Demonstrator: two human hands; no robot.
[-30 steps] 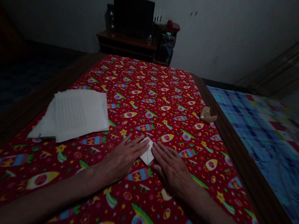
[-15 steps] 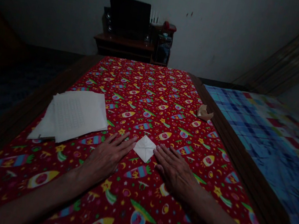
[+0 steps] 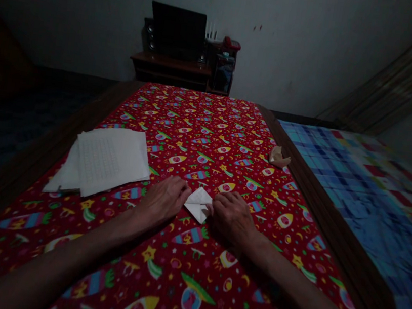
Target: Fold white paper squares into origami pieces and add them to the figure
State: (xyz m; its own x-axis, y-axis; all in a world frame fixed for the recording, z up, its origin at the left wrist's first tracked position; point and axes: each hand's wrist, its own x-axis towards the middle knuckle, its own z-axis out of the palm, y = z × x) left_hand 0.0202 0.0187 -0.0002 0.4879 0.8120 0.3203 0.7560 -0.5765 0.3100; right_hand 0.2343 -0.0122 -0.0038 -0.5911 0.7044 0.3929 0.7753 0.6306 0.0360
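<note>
Your red-clothed tabletop (image 3: 210, 124) holds folded white paper (image 3: 198, 204) between your fingers (image 3: 181, 192), stacked paper sheets (image 3: 107, 161) to their left, crumpled brown paper (image 3: 278, 157) ahead right.

Left hand (image 3: 163, 202) and right hand (image 3: 229, 218) curled on red rocket-print cloth (image 3: 195, 122), touching opposite sides of small folded white paper (image 3: 198, 203), loose sheet stack (image 3: 109, 159) just left, crumpled brown paper (image 3: 279, 157) far right by wooden frame edge (image 3: 301, 188)
</note>
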